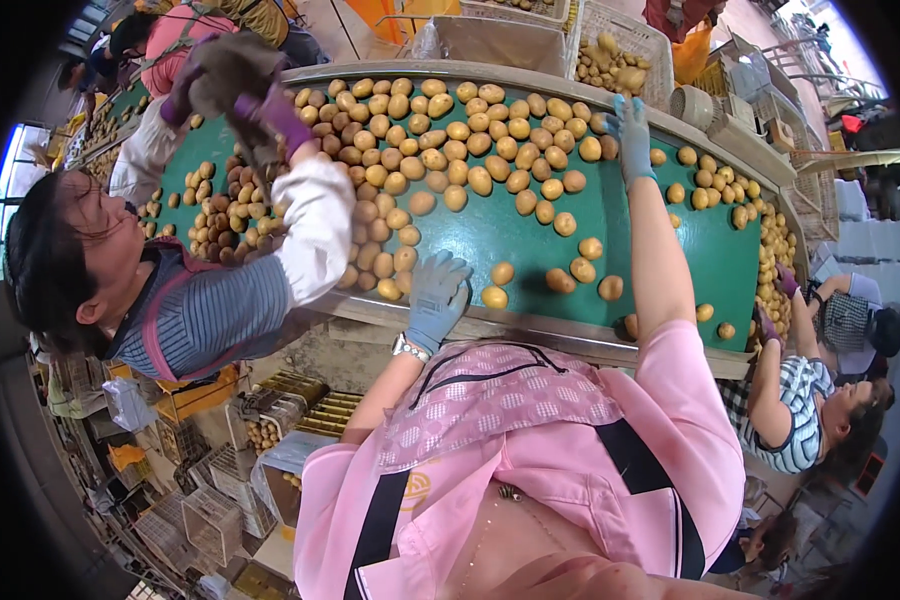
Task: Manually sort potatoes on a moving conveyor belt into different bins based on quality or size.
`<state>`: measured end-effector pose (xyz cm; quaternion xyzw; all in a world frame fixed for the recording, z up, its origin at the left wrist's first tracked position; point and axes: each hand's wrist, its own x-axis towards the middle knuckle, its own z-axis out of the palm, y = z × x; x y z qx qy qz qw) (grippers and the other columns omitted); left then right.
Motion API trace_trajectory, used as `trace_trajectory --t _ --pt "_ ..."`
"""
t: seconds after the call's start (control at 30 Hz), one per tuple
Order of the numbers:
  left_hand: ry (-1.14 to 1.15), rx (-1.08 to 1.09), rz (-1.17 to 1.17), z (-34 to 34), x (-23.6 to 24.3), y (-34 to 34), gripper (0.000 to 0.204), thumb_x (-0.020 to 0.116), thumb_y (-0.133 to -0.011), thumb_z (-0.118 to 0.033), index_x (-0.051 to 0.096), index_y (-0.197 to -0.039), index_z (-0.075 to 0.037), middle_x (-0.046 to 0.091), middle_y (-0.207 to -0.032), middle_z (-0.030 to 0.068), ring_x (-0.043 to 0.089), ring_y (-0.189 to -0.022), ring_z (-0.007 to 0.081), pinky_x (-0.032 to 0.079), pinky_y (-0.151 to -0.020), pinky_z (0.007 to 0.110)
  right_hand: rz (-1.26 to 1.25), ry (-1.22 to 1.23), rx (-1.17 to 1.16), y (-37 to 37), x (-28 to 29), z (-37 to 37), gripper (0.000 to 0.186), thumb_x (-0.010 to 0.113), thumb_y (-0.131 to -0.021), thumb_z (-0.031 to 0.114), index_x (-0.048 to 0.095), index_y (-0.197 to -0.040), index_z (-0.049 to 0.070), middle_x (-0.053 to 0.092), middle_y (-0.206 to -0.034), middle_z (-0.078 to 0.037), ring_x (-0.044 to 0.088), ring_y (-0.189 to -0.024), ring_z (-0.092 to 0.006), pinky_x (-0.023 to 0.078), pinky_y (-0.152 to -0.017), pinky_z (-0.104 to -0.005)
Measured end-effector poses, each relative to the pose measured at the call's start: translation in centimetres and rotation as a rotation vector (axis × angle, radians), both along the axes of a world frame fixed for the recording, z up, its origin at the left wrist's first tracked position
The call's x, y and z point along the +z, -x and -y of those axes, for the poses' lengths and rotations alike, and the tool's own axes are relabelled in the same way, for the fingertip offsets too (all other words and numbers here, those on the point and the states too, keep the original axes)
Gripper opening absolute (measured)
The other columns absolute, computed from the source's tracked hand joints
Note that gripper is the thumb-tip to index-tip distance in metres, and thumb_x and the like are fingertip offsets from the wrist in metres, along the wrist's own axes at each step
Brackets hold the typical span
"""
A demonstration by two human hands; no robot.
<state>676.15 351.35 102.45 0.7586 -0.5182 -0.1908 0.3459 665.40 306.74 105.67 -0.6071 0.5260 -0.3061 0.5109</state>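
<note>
A green sorting belt [690,260] carries many round, yellow-brown potatoes [480,178]. My left hand [437,295], in a blue-grey glove, lies open at the belt's near edge, fingers spread, left of a few loose potatoes [495,296]. My right hand [632,140], also gloved, reaches to the far side with its fingers apart, beside potatoes [657,157]; I cannot tell whether its fingertips touch the belt. My right forearm [665,270] crosses the belt between the scattered potatoes.
A co-worker [200,310] at my left holds a dark bundle [240,80] in purple gloves over the belt. Other workers [800,400] stand at my right. Crates of potatoes [610,65] stand beyond the far rail [410,66]; baskets [210,520] are stacked behind, lower left.
</note>
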Motion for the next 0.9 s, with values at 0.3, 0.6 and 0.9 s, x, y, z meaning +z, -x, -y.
trace_trajectory --t 0.3,0.6,0.9 --pt "0.108 -0.393 0.103 2.1 1.7 0.4 0.052 0.074 -0.088 -0.034 0.066 -0.139 -0.022 0.06 -0.145 0.0062 0.049 -0.143 0.0343 0.031 -0.121 0.061 -0.992 0.809 1.137 -1.1 -3.2 -14.8 0.029 0.056 -0.102 0.031 0.064 -0.115 0.006 0.074 -0.108 -0.017 0.074 -0.101 -0.0408 0.058 -0.085 -0.0558" --pt "-0.24 -0.482 0.057 2.2 3.3 -2.1 0.045 0.078 -0.078 -0.033 0.07 -0.12 -0.02 0.063 -0.133 0.0049 0.052 -0.139 0.0298 0.029 -0.122 0.06 -1.486 0.165 0.821 -4.0 0.9 0.1 0.042 0.06 -0.1 0.038 0.062 -0.138 0.019 0.07 -0.136 -0.016 0.067 -0.127 -0.0366 0.055 -0.102 -0.0529" --pt "-0.208 0.048 0.574 -5.9 0.6 -22.1 0.027 0.074 -0.079 -0.019 0.069 -0.106 -0.017 0.063 -0.124 0.0092 0.054 -0.127 0.0372 0.039 -0.107 0.059 -1.077 0.577 0.487 0.0 2.8 8.3 0.049 0.066 -0.098 0.043 0.064 -0.136 0.012 0.074 -0.119 -0.024 0.071 -0.109 -0.0434 0.056 -0.094 -0.0517"
